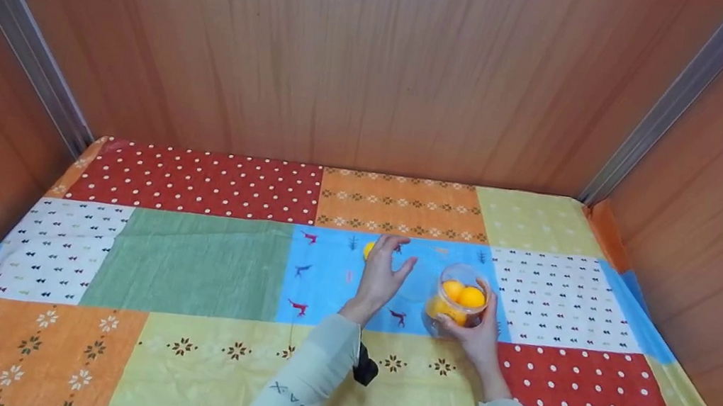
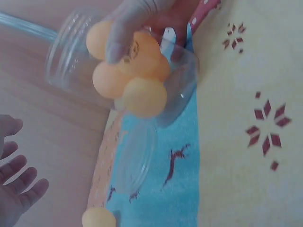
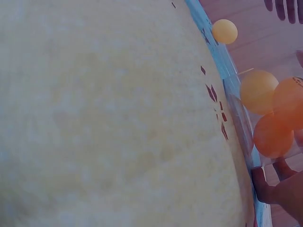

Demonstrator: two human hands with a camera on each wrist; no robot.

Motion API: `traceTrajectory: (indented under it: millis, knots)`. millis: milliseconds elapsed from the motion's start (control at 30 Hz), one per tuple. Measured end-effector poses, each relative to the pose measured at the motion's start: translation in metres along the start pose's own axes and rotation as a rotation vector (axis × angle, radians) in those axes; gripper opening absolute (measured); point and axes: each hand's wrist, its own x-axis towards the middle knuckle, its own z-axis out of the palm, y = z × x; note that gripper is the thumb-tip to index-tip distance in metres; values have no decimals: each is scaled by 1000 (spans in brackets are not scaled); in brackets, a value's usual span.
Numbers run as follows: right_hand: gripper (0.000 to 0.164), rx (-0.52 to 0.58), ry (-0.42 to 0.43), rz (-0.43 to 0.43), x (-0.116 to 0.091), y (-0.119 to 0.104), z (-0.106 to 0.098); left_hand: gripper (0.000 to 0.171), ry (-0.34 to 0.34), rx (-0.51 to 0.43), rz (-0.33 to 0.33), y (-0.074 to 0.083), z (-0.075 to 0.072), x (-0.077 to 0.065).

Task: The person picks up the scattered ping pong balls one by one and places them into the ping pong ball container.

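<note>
My right hand (image 1: pixel 477 331) grips a clear plastic jar (image 1: pixel 463 275) from its right side, thumb across the front. Several orange ping-pong balls (image 2: pixel 145 97) lie in the jar, whose mouth shows no lid. My left hand (image 1: pixel 383 274) is held over the blue patch with fingers spread and nothing in them, left of the jar. Beyond the left hand, partly hidden by it in the head view, one loose ping-pong ball (image 2: pixel 98 218) sits on the cloth. A clear round lid (image 2: pixel 136 158) lies on the blue patch between that ball and the jar.
A patchwork tablecloth (image 1: pixel 202 265) with slight creases covers the table. Wooden panels (image 1: pixel 354 59) rise at the back and on both sides, with metal strips (image 1: pixel 677 107) at the corners. Black wrist cameras (image 1: pixel 365 367) sit at both sleeves.
</note>
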Motion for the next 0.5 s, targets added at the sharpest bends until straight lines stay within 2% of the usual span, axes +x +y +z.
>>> traceTrajectory:
  millis: [133, 367, 500]
  knots:
    - [86, 9, 6, 7, 0, 0, 0, 29, -10, 26, -51, -12, -2, 3]
    - [88, -17, 35, 15, -1, -1, 1, 38, -50, 98, -212, -30, -6, 4]
    - [87, -11, 29, 35, -2, -2, 1, 42, -44, 122, -283, -38, -7, 4]
